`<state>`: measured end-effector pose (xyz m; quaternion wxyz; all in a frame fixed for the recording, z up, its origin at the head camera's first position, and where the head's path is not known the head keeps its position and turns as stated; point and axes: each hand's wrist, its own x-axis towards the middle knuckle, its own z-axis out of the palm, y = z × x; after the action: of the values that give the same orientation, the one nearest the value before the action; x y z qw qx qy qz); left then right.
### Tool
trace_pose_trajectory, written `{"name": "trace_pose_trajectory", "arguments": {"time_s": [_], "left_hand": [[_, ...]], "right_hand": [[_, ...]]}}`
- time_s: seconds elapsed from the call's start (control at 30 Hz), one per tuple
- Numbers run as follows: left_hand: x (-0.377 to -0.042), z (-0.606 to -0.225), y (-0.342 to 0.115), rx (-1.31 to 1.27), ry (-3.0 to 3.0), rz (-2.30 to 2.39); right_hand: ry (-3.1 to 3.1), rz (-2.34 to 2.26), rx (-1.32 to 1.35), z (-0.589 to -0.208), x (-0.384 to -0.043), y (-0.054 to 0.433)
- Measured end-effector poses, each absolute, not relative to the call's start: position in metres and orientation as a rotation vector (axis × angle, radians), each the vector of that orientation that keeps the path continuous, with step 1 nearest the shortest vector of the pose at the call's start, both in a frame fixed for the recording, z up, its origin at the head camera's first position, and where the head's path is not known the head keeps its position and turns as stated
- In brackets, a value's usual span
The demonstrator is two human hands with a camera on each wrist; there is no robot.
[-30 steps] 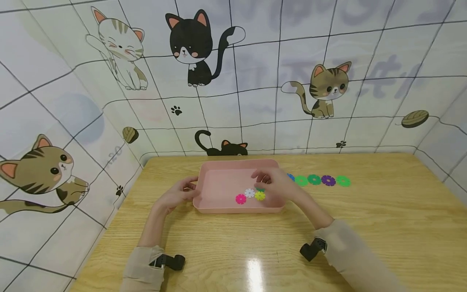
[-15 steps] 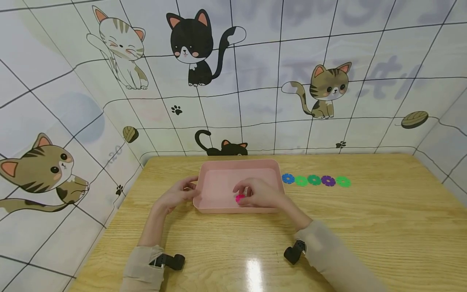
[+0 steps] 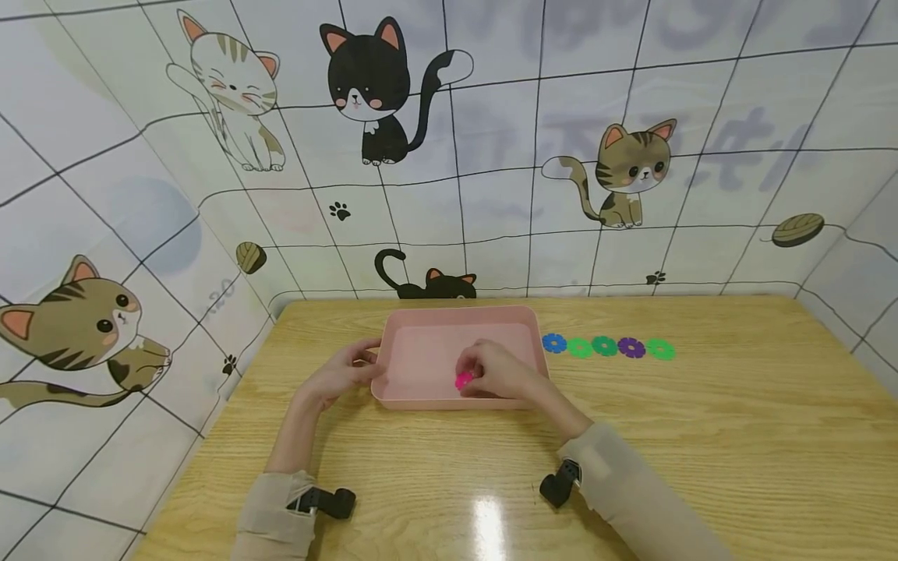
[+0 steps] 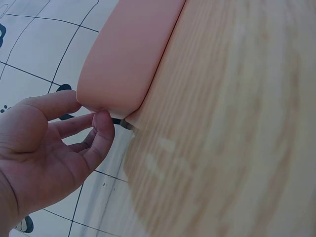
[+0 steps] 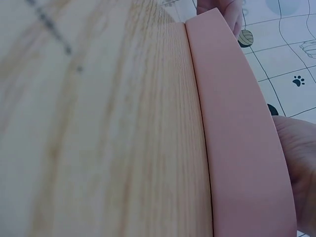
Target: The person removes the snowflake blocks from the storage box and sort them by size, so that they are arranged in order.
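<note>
In the head view, a shallow pink tray (image 3: 428, 351) stands on the wooden table. My left hand (image 3: 341, 375) holds the tray's left edge; in the left wrist view, the thumb touches the rim and curled fingers meet the outer wall (image 4: 123, 54). My right hand (image 3: 498, 372) is inside the tray, with thumb and fingers around a bright pink notched plastic disc (image 3: 464, 380). That hand covers the tray floor to the disc's right. In the right wrist view, the tray wall hides the fingertips and the disc.
Right of the tray lies a row of notched discs: blue (image 3: 554, 344), light green (image 3: 579, 347), dark green (image 3: 604, 346), purple (image 3: 631, 347) and another light green (image 3: 660, 349). Behind the table (image 3: 737, 436) rises a wall (image 3: 491, 210) with printed cats.
My right hand has moved left and down across the tray to the pink disc and taken hold of it. It now covers the white, yellow and green discs. My left hand has stayed put.
</note>
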<state>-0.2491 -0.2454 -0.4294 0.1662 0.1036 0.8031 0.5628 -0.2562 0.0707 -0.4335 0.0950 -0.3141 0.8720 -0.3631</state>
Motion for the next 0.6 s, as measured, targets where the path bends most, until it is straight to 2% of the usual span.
{"name": "trace_pose_trajectory", "arguments": {"time_s": [0.2,0.6], "left_hand": [[-0.250,-0.431,-0.246,0.281,2.293,1.592],[-0.250,-0.430,-0.248,0.287,2.287,1.592]], "right_hand": [[2.563,-1.131,-0.843,-0.432,-0.255,0.071],[2.597,-1.316,-0.841,-0.431,-0.256,0.081]]}}
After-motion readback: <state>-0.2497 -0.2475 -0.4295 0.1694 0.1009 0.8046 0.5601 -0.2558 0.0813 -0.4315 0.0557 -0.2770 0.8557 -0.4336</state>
